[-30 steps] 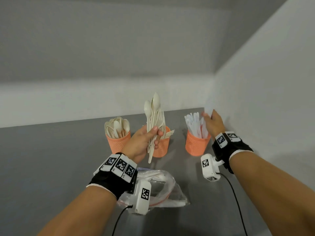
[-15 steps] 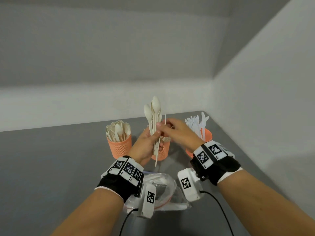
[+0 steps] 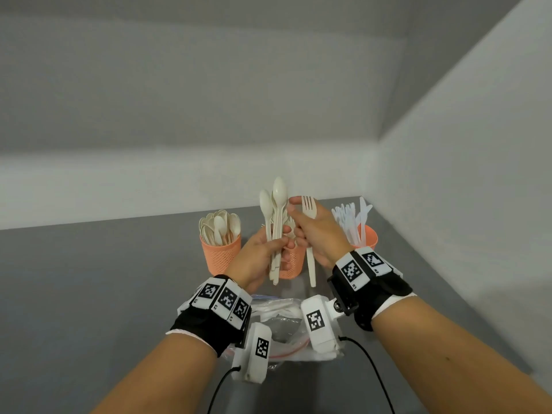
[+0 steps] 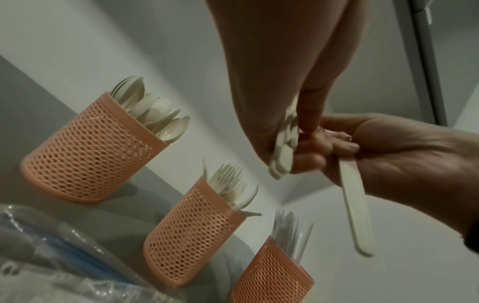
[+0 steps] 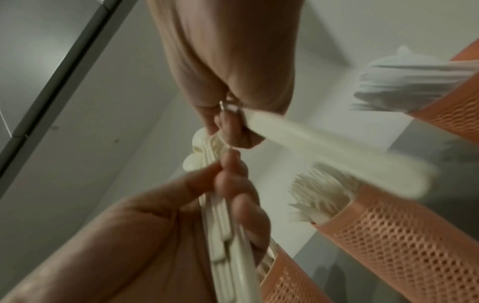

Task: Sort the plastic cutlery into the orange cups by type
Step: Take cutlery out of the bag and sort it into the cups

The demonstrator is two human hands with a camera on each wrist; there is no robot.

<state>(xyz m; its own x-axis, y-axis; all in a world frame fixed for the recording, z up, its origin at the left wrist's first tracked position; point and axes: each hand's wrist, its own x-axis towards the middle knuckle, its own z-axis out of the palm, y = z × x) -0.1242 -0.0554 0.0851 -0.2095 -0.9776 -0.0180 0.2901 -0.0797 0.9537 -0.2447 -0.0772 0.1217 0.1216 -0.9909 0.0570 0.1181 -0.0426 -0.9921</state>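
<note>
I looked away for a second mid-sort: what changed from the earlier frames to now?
The right hand left the right cup, crossed to the bundle held by the left hand, and pulled a fork out of it; it now grips that fork beside the bundle. The left hand kept holding the remaining cutlery upright. The three cups and the plastic bag stayed put.

No words, brands or numbers can be read. The only signs are black-and-white square code markers on the white blocks of the left wrist band (image 3: pixel 224 297) and right wrist band (image 3: pixel 362 267), and on each wrist camera housing (image 3: pixel 317 321).
</note>
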